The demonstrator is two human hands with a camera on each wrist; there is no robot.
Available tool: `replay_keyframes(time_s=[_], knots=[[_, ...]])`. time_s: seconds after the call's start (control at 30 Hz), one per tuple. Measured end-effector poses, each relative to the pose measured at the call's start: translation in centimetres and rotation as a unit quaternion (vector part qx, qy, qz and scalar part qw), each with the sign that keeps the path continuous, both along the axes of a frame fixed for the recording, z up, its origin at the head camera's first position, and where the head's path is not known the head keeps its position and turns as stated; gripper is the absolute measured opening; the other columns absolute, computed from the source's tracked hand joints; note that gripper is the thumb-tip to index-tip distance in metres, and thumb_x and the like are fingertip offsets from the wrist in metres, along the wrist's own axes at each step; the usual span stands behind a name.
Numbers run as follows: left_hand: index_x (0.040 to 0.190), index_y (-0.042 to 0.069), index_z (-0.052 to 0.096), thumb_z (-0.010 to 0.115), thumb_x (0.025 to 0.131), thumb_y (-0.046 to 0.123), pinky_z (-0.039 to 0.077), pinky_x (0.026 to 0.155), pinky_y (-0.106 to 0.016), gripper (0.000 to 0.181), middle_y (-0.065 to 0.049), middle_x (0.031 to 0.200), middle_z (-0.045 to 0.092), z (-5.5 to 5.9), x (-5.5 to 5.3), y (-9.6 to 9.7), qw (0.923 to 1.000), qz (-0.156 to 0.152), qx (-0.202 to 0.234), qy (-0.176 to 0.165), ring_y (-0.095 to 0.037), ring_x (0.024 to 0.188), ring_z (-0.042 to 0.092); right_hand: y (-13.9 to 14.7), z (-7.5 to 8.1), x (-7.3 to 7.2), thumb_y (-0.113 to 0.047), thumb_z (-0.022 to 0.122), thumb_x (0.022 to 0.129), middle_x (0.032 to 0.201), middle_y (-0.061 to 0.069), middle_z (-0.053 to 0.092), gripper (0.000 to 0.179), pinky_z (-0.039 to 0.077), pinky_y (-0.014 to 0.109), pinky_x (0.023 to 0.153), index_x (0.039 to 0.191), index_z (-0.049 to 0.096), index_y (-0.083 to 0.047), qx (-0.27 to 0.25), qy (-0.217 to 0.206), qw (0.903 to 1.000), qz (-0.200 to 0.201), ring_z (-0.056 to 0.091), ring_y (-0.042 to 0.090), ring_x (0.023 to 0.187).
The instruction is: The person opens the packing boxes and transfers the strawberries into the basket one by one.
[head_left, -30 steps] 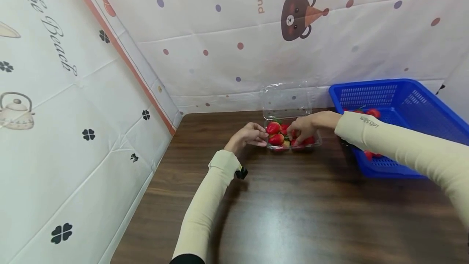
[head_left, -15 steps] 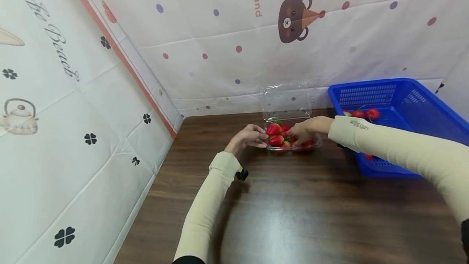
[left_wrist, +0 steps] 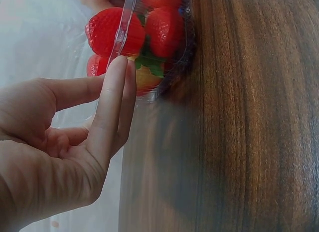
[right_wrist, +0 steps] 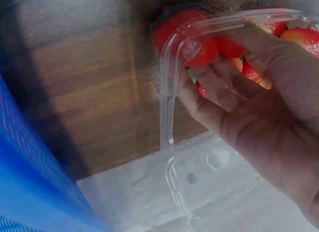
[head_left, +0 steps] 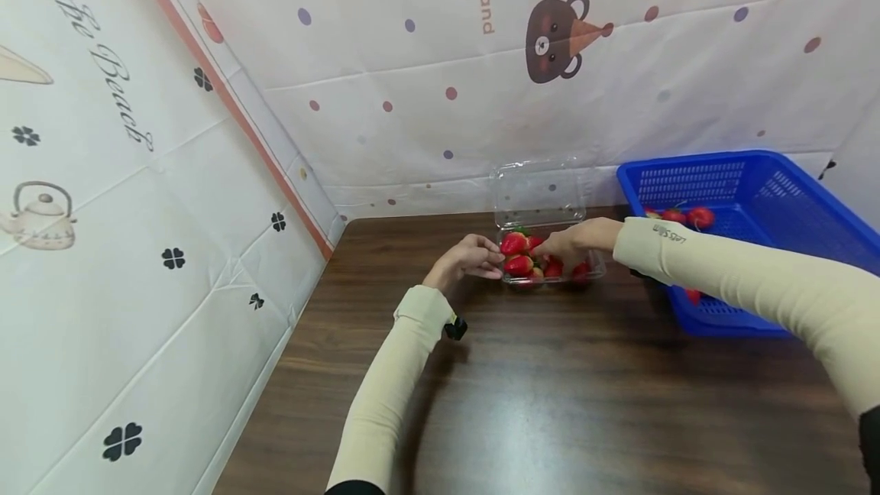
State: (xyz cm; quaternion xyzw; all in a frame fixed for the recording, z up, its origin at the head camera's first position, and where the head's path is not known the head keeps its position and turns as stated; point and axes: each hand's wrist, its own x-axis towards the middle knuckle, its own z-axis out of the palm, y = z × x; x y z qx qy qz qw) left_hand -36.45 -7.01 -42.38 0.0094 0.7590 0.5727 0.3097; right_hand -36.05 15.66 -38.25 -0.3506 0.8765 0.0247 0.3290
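Observation:
A clear plastic clamshell box stands against the back wall, its lid raised. Several red strawberries fill it. My left hand holds the box's left rim, fingertips and thumb at the edge in the left wrist view. My right hand reaches into the box from the right. In the right wrist view its fingers lie fairly straight among the strawberries, touching a red strawberry near the box's corner; some fingertips are hidden behind fruit.
A blue perforated basket stands right of the box, with several strawberries at its left side. My right forearm crosses over it. The brown wooden table meets printed white sheets at the back and left.
My right hand has shifted slightly inside the box, its fingers moving among the strawberries. The left hand stays at the rim. The head view has tilted slightly.

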Motion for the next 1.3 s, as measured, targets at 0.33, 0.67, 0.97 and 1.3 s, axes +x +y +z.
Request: replay_keyframes(time_s=[0.33, 0.67, 0.97, 1.3], knots=[[0.111, 0.000, 0.054, 0.061, 0.100, 0.000, 0.065, 0.061, -0.024, 0.012, -0.010, 0.085, 0.064, 0.0, 0.1, 0.5, 1.0000, -0.002, 0.005, 0.000, -0.015, 0.064, 0.070, 0.9, 0.5, -0.2, -0.010, 0.078, 0.090, 0.110, 0.011, 0.062, 0.045, 0.058, 0.031, 0.075, 0.130, 0.056, -0.008, -0.035, -0.001, 0.9993, 0.016, 0.054, 0.019, 0.089], [0.108, 0.002, 0.053, 0.061, 0.101, 0.000, 0.065, 0.060, -0.023, 0.010, -0.009, 0.086, 0.063, 0.3, 0.1, 0.7, 1.0000, 0.005, 0.000, 0.004, -0.016, 0.064, 0.069, 2.7, 3.7, -0.6, -0.003, 0.077, 0.086, 0.104, 0.013, 0.063, 0.038, 0.062, 0.037, 0.071, 0.118, 0.056, -0.005, -0.113, 0.023, 0.9933, 0.014, 0.060, 0.021, 0.088], [0.105, 0.002, 0.053, 0.063, 0.099, 0.000, 0.066, 0.064, -0.025, 0.012, -0.009, 0.084, 0.062, 0.5, 0.1, 0.6, 0.9999, 0.009, -0.004, 0.004, -0.015, 0.064, 0.069, 6.2, 8.5, -0.8, -0.003, 0.071, 0.093, 0.109, 0.023, 0.060, 0.041, 0.067, 0.038, 0.058, 0.127, 0.050, -0.006, -0.152, 0.015, 0.9857, -0.072, 0.069, 0.029, 0.091], [0.106, 0.001, 0.053, 0.063, 0.099, 0.000, 0.064, 0.059, -0.023, 0.012, -0.011, 0.086, 0.062, 0.8, 0.1, 0.0, 0.9998, 0.018, -0.001, 0.003, -0.016, 0.065, 0.068, 15.1, 10.7, -1.6, -0.003, 0.068, 0.094, 0.101, 0.020, 0.063, 0.041, 0.066, 0.038, 0.056, 0.129, 0.046, 0.001, -0.143, 0.046, 0.9797, -0.133, 0.067, 0.020, 0.078]])
